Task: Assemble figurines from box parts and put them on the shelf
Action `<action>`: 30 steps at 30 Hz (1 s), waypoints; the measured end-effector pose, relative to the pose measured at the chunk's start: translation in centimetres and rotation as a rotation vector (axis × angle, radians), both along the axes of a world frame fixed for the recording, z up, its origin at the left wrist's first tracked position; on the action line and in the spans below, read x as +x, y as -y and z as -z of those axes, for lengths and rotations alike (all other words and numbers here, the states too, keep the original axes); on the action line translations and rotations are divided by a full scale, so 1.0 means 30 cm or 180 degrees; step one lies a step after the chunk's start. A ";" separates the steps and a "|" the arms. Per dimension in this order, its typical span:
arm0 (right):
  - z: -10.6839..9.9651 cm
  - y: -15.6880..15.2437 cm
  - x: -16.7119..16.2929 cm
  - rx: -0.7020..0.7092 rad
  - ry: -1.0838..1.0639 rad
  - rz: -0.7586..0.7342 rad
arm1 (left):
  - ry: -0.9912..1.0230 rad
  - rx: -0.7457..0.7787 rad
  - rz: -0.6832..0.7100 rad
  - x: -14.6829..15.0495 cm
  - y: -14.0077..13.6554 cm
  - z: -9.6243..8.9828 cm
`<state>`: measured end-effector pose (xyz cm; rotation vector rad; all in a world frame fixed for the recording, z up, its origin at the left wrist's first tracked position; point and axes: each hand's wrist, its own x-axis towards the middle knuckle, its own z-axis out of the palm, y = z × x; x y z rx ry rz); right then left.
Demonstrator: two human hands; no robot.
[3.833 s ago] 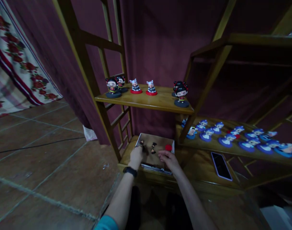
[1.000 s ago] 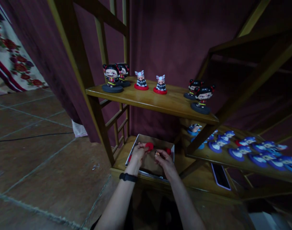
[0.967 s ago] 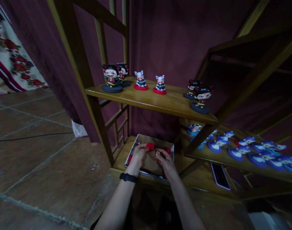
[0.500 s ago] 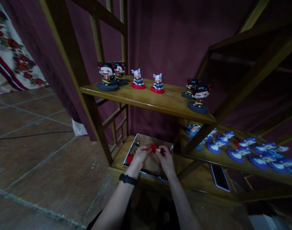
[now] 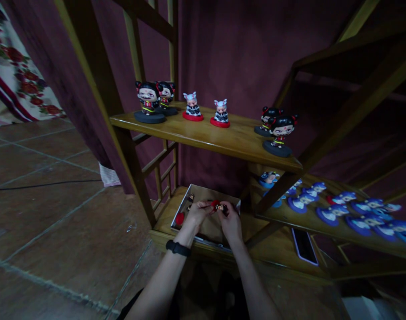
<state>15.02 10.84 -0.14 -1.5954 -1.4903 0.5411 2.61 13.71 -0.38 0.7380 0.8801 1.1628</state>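
**Red base and small figure held side by side above an open box**

Just below the centre of the frame, the red base is pinched between the thumb and fingers of the left hand. Right beside it, the small figure is gripped by the fingertips of the right hand – whether the two pieces are joined or merely touching cannot be told, as they are partly covered by the fingers. A black wristband is worn on the left wrist.

In the box, a red piece is seen at the near left corner, and a dark little figure is laid near the far left corner. The box is set on a low wooden board, on which a phone is also placed, at the lower right of the frame.

Across the upper middle, a wooden shelf is occupied by two white-haired figurines on red bases, flanked by black-haired figurines on dark bases – two at each end. At the right of the frame, blue-and-white figurines are grouped on another shelf.
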 end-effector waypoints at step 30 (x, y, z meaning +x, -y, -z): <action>0.082 -0.048 0.001 -0.0002 -0.1178 -0.0168 | 0.0387 -0.0669 -0.0273 -0.006 -0.001 0.016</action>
